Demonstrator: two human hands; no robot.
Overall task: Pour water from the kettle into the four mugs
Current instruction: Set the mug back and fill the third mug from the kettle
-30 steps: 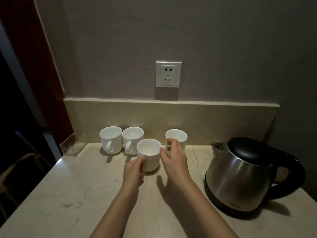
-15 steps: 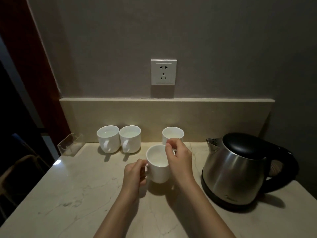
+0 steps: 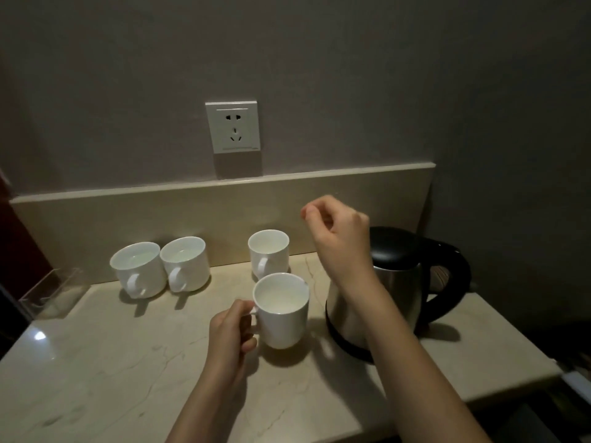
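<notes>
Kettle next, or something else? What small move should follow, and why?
Probably the right hand goes to the kettle handle: it hovers above, holding nothing, while the left hand grips the near mug beside the kettle.

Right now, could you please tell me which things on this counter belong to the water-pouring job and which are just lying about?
Part of the job:
- kettle
- front mug, its handle held by the left hand
- back mug
- two mugs on the left
- right hand, raised over the kettle, holding nothing

Just lying about:
- clear plastic holder
- wall socket
</notes>
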